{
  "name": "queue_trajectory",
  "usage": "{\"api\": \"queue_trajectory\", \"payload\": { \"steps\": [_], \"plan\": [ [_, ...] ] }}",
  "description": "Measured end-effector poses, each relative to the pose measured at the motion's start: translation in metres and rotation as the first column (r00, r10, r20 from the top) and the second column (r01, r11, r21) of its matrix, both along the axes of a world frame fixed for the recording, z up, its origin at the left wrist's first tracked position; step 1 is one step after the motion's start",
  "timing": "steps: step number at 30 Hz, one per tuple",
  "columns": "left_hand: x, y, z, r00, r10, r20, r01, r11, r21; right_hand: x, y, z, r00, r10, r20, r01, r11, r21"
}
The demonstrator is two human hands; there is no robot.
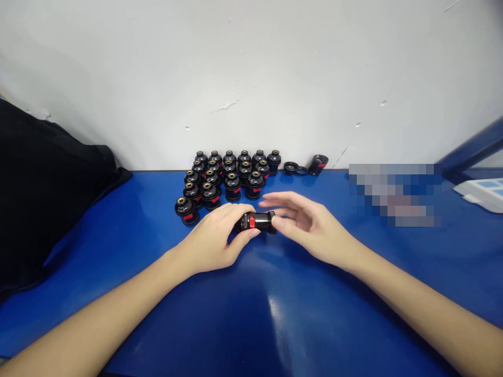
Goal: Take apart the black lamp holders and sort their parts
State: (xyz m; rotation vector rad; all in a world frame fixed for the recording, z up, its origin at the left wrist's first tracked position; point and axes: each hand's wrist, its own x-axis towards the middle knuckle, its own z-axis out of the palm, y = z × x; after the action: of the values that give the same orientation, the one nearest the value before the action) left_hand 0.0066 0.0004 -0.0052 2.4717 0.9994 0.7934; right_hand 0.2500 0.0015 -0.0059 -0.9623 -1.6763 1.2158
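Observation:
My left hand point(216, 235) is wrapped round a glossy black cylindrical part point(261, 222) with a red tab, held lying sideways just above the blue table. My right hand point(310, 222) is at its flanged right end, the thumb at the rim and the other fingers loosely spread. Behind my hands, several similar black parts point(232, 187) with red tabs and brass-coloured centres stand upright in rows. A black ring-shaped piece point(291, 168) lies to their right, and beside it a black cup-like part point(318, 165) with a red tab leans.
The blue table point(196, 319) runs back to a white wall point(275, 68). Black cloth point(43, 193) covers the left side. A blurred-out patch point(396, 199) is at the right, near a white and light-blue object point(481, 193) and a blue bar point(475, 144).

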Motion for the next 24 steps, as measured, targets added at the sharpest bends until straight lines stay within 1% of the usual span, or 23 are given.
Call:
{"api": "queue_trajectory", "payload": {
  "steps": [2,3,5,7,9,10,12,13,14,16,18,21,23,24],
  "plan": [
    [-0.0002,0.0006,-0.0001,1.000,-0.006,-0.018,0.007,0.999,0.031,-0.0016,0.0015,0.0014,1.000,0.016,0.011,-0.014,0.990,-0.139],
    [-0.0003,0.0007,-0.0003,1.000,-0.005,-0.028,0.006,0.999,0.037,-0.0015,0.0022,0.0019,0.999,0.032,0.011,-0.029,0.982,-0.188],
    [-0.0002,0.0006,-0.0002,0.999,0.005,-0.039,-0.004,0.999,0.037,0.0001,0.0029,0.0029,0.998,0.056,0.000,-0.055,0.975,-0.217],
    [0.0005,-0.0001,0.0009,0.999,0.026,-0.038,-0.025,1.000,0.011,0.0028,0.0024,0.0036,0.999,0.049,-0.008,-0.050,0.989,-0.138],
    [0.0018,-0.0013,0.0031,0.999,0.047,-0.013,-0.048,0.998,-0.044,0.0056,0.0005,0.0038,0.999,0.047,0.007,-0.047,0.999,0.027],
    [0.0025,-0.0019,0.0044,0.999,0.050,0.005,-0.050,0.996,-0.079,0.0067,-0.0008,0.0037,0.999,0.046,0.025,-0.048,0.991,0.127],
    [0.0032,-0.0029,0.0065,0.998,0.040,0.044,-0.034,0.989,-0.143,0.0075,-0.0036,0.0035,0.996,0.031,0.079,-0.053,0.953,0.297],
    [0.0031,-0.0033,0.0069,0.998,0.032,0.059,-0.022,0.987,-0.160,0.0071,-0.0049,0.0034,0.994,0.028,0.103,-0.062,0.937,0.343],
    [0.0028,-0.0035,0.0068,0.997,0.023,0.068,-0.012,0.987,-0.158,0.0063,-0.0059,0.0033,0.993,0.029,0.117,-0.069,0.934,0.351],
    [0.0015,-0.0033,0.0053,0.997,0.002,0.071,0.005,0.995,-0.102,0.0035,-0.0065,0.0029,0.993,0.028,0.111,-0.058,0.960,0.274],
    [0.0002,-0.0027,0.0030,0.998,-0.017,0.054,0.018,1.000,-0.023,0.0006,-0.0050,0.0026,0.996,0.013,0.093,-0.025,0.991,0.133],
    [-0.0001,-0.0020,0.0007,1.000,-0.026,-0.011,0.026,0.999,0.043,-0.0009,-0.0006,0.0027,0.995,0.042,0.087,-0.037,0.998,-0.059],
    [0.0011,-0.0021,0.0008,0.999,-0.016,-0.047,0.018,0.998,0.059,0.0009,0.0014,0.0037,0.993,0.082,0.084,-0.073,0.991,-0.109],
    [0.0020,-0.0025,0.0014,0.999,-0.007,-0.052,0.010,0.998,0.059,0.0024,0.0017,0.0044,0.993,0.088,0.075,-0.080,0.992,-0.100]
  ]
}}
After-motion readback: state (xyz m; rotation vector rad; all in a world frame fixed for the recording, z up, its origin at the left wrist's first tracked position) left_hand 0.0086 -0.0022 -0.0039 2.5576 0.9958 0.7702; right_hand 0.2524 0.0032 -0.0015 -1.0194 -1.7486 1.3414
